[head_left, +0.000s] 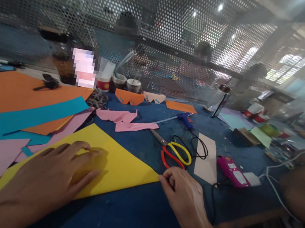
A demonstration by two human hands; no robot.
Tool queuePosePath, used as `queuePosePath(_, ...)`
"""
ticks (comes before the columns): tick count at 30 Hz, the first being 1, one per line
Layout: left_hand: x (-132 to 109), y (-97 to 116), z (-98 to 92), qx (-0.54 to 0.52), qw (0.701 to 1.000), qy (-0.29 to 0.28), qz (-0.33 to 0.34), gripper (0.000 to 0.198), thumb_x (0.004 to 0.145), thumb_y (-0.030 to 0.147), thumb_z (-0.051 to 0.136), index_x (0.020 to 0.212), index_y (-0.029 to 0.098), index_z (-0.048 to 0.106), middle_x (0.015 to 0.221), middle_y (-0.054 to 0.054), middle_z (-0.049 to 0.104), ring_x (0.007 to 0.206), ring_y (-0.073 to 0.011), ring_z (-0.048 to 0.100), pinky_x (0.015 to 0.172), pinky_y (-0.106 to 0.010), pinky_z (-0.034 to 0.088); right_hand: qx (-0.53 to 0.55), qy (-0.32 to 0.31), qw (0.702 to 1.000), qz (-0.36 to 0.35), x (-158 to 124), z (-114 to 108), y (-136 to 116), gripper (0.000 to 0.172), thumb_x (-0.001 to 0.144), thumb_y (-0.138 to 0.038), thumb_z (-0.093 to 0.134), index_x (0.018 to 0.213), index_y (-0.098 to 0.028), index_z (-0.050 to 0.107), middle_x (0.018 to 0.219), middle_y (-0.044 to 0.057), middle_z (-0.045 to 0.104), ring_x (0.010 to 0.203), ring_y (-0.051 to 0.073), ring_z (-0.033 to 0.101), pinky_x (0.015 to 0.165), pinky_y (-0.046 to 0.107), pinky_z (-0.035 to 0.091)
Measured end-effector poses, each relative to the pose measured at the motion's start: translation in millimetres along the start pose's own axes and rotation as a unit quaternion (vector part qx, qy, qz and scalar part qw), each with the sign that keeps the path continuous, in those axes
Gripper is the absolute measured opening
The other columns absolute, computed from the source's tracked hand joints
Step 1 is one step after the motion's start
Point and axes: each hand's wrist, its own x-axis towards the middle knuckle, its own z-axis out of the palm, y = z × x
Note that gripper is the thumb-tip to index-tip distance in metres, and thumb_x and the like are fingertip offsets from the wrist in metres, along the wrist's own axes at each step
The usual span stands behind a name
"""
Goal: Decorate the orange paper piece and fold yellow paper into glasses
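On the blue tabletop (122,218) the yellow paper (122,165) runs lengthwise left to right, the left hand (57,170) pressing it with open, flat grip, the right hand (182,194) pinching its right-hand tip, grip closed

Blue tabletop (129,212). Scissors (176,154) with yellow and red handles lie near its middle.
- Left of the scissors: yellow paper (119,167), orange sheet (8,96), teal strip (40,114).
- Behind the scissors: pink scraps (124,121), blue glue gun (184,119).
- Right of the scissors: beige strip (207,161), pink device (232,171).
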Motion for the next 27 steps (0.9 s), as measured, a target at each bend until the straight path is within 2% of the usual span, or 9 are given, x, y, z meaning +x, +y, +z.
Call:
queuePosePath(3,-2,3,-1.8,0.054,0.998,-0.013,0.006,0.054,0.096,0.063,0.041,0.131,0.037,0.073,0.136,-0.01,0.071,0.109,-0.0383,0.069,0.089,-0.057,0.055,0.003,0.007,1.0,-0.003,0,0,0,0.018,0.093,-0.023,0.065,0.076,-0.024,0.061,0.064,-0.004,0.058,0.061,0.015,0.059,0.057,0.028,0.034)
queuePosePath(10,-3,7,-3.3,0.087,0.996,-0.017,0.024,0.057,0.096,0.063,0.038,0.132,0.037,0.073,0.135,-0.011,0.071,0.109,-0.0399,0.068,0.089,-0.06,0.053,0.004,0.016,1.0,-0.009,0,0,-1,0.018,0.094,-0.022,0.063,0.076,-0.024,0.06,0.064,-0.004,0.058,0.06,0.014,0.058,0.057,0.027,0.035)
queuePosePath(21,-2,5,2.2,0.05,0.997,-0.029,0.042,0.051,0.096,0.056,0.043,0.13,0.032,0.073,0.136,-0.012,0.07,0.121,-0.0443,0.062,0.098,-0.065,0.048,0.008,0.004,1.0,0.007,-1,1,0,0.017,0.092,-0.022,0.066,0.077,-0.024,0.06,0.065,-0.005,0.058,0.063,0.015,0.058,0.059,0.028,0.034)
queuePosePath(27,-2,0,9.7,0.042,0.996,-0.045,0.057,0.048,0.095,0.05,0.045,0.132,0.032,0.072,0.138,-0.01,0.07,0.13,-0.0426,0.058,0.106,-0.064,0.045,0.01,0.011,1.0,0.001,-1,1,-1,0.016,0.092,-0.021,0.064,0.077,-0.024,0.06,0.065,-0.004,0.058,0.062,0.014,0.057,0.058,0.028,0.033)
